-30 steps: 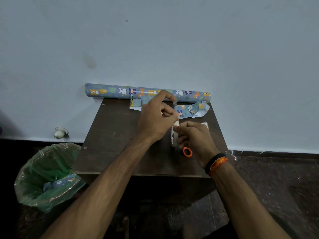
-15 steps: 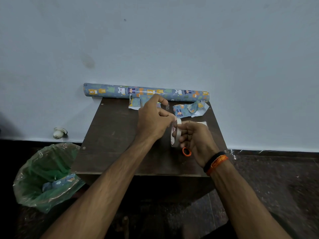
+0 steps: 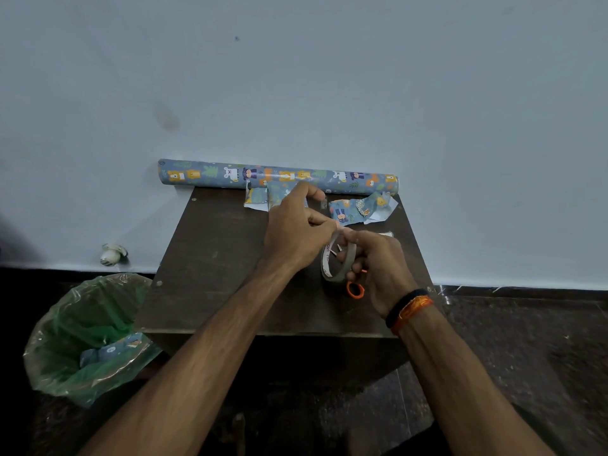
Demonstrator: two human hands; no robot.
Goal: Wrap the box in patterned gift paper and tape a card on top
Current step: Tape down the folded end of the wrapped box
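My right hand [image 3: 378,268] grips a roll of clear tape [image 3: 335,261] upright above the dark table [image 3: 223,258]. My left hand [image 3: 296,235] pinches at the top edge of the tape roll, index finger raised. Behind my left hand sits the box wrapped in patterned paper [image 3: 279,195], mostly hidden. A roll of patterned gift paper [image 3: 276,176] lies along the wall at the table's back edge. A white card [image 3: 385,234] peeks out behind my right hand.
Patterned paper scraps [image 3: 362,209] lie at the back right of the table. An orange scissors handle [image 3: 355,290] shows under my right hand. A bin lined with a green bag [image 3: 85,337] stands on the floor to the left, holding paper offcuts.
The tape roll has turned in my right hand, its open ring now facing me more. My left fingers have shifted along its top edge.
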